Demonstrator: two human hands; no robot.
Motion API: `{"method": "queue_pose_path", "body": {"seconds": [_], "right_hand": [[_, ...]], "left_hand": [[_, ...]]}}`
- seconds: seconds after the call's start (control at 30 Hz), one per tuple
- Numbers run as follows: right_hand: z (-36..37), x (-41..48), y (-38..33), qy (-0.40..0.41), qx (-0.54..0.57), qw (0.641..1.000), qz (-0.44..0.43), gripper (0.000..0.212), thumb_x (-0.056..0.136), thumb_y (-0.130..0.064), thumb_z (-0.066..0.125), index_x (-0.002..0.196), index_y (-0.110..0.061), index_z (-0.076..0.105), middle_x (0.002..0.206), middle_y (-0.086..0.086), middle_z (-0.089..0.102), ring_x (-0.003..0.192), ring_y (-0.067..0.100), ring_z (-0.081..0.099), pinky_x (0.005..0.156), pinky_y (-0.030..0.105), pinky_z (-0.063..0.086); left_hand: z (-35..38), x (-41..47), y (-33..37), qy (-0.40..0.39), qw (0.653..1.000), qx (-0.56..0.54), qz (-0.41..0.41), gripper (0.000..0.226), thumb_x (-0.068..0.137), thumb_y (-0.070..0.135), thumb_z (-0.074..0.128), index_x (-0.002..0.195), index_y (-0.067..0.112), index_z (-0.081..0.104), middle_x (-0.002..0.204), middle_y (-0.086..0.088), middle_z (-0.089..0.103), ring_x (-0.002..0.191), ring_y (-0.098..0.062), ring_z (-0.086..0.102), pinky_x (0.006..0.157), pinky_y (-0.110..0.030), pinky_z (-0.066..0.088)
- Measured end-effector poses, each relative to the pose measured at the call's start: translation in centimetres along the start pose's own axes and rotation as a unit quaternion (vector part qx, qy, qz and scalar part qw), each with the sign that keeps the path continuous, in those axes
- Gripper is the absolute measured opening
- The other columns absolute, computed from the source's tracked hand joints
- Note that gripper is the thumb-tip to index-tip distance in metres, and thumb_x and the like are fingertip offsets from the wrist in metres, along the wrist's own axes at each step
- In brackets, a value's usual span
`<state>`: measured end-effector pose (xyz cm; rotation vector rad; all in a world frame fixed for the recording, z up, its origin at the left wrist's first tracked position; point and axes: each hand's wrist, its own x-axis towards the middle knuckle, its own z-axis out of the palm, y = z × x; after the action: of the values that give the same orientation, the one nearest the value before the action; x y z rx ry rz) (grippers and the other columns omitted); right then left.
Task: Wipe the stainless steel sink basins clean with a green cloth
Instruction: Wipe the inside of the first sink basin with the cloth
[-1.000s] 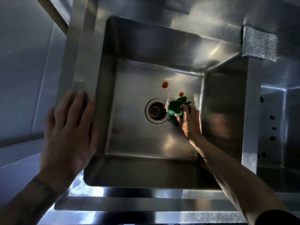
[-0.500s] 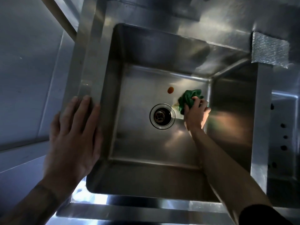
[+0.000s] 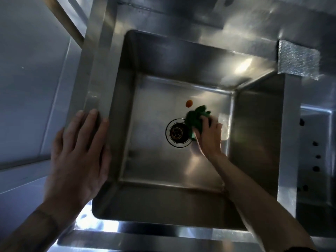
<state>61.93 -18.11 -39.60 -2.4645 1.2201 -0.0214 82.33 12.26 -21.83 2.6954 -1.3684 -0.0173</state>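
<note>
To wipe this square stainless steel sink basin (image 3: 181, 57) well, I should press the crumpled green cloth (image 3: 195, 118) flat on its floor and sweep it over the small orange spot (image 3: 189, 103) just beyond, then round the metal drain (image 3: 177, 133). My right hand (image 3: 209, 137) reaches down, fingers (image 3: 205, 123) curled round the cloth just right of the drain; my left hand (image 3: 80, 155) lies flat, fingers straight, on the left rim.
</note>
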Motion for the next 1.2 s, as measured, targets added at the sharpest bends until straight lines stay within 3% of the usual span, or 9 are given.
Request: {"method": "queue_pose_path", "body": {"seconds": [0.1,0.23,0.3,0.43,0.63,0.8,0.97,1.13,1.2], "right_hand": [[-1.0,0.3,3.2,-0.025,-0.039,0.997,-0.067,0.047,0.092,-0.024,0.072,0.135,-0.009,0.057,0.14,0.022,0.047,0.117,0.044,0.047,0.099,0.045,0.041],[-0.6,4.7,1.6,0.05,0.009,0.985,0.165,0.051,0.096,-0.025,0.066,0.14,-0.005,0.05,0.148,0.027,0.036,0.126,0.049,0.04,0.109,0.05,0.032],[0.6,3.3,-0.5,0.045,0.022,0.992,0.114,0.051,0.095,-0.026,0.068,0.139,-0.006,0.051,0.146,0.028,0.038,0.124,0.049,0.041,0.108,0.054,0.037],[-0.4,1.0,1.9,-0.052,0.003,0.996,-0.075,0.05,0.093,-0.021,0.072,0.138,-0.01,0.054,0.143,0.023,0.043,0.12,0.042,0.042,0.103,0.043,0.04],[-0.2,5.0,0.5,0.068,0.02,0.981,0.183,0.049,0.097,-0.023,0.064,0.141,-0.005,0.049,0.15,0.026,0.034,0.127,0.044,0.038,0.105,0.044,0.029],[-0.4,0.5,3.4,-0.022,-0.024,0.998,-0.06,0.051,0.087,-0.017,0.076,0.133,-0.008,0.056,0.136,0.023,0.047,0.116,0.041,0.048,0.099,0.046,0.044],[-0.5,4.6,2.7,0.073,0.015,0.981,0.18,0.05,0.095,-0.023,0.067,0.138,-0.007,0.051,0.146,0.026,0.036,0.12,0.047,0.043,0.107,0.049,0.033],[0.2,-1.0,2.5,-0.016,0.003,1.0,-0.025,0.053,0.088,-0.02,0.074,0.136,-0.01,0.053,0.141,0.021,0.042,0.114,0.04,0.044,0.099,0.045,0.042],[-0.6,-0.1,4.2,-0.014,-0.029,0.999,-0.035,0.052,0.086,-0.017,0.076,0.134,-0.01,0.056,0.138,0.022,0.046,0.112,0.043,0.048,0.099,0.048,0.042]], "left_hand": [[0.1,-0.1,0.0,0.003,1.0,0.002,-0.003,0.055,0.107,0.029,0.041,0.156,0.006,0.047,0.167,-0.018,0.037,0.154,-0.043,0.034,0.114,-0.064,0.035],[0.3,0.0,-0.1,0.005,1.0,0.013,-0.003,0.054,0.107,0.029,0.041,0.156,0.007,0.047,0.167,-0.018,0.038,0.154,-0.043,0.034,0.114,-0.063,0.035],[0.2,0.0,-0.1,0.002,1.0,0.008,-0.003,0.055,0.107,0.03,0.041,0.156,0.006,0.047,0.166,-0.019,0.038,0.154,-0.043,0.034,0.114,-0.064,0.035],[0.0,0.0,0.0,-0.005,1.0,0.006,0.002,0.056,0.107,0.031,0.04,0.156,0.004,0.046,0.166,-0.02,0.037,0.154,-0.044,0.034,0.111,-0.065,0.035],[0.0,0.0,0.1,-0.001,1.0,0.0,0.003,0.057,0.106,0.029,0.041,0.157,0.003,0.045,0.166,-0.021,0.038,0.153,-0.046,0.035,0.111,-0.066,0.036],[-0.1,0.1,0.1,0.004,1.0,0.004,0.006,0.057,0.105,0.029,0.042,0.156,0.004,0.046,0.165,-0.02,0.039,0.152,-0.045,0.036,0.111,-0.066,0.036],[0.2,0.2,0.0,0.01,1.0,0.003,0.006,0.055,0.106,0.029,0.041,0.154,0.004,0.049,0.165,-0.02,0.04,0.151,-0.046,0.038,0.111,-0.066,0.037],[0.0,0.1,0.1,0.014,1.0,0.0,0.008,0.055,0.107,0.029,0.04,0.154,0.004,0.049,0.164,-0.021,0.041,0.151,-0.046,0.038,0.11,-0.066,0.037],[0.0,0.1,0.1,0.016,1.0,-0.002,0.006,0.054,0.107,0.029,0.041,0.154,0.004,0.049,0.164,-0.021,0.042,0.15,-0.046,0.039,0.11,-0.066,0.037]]}}
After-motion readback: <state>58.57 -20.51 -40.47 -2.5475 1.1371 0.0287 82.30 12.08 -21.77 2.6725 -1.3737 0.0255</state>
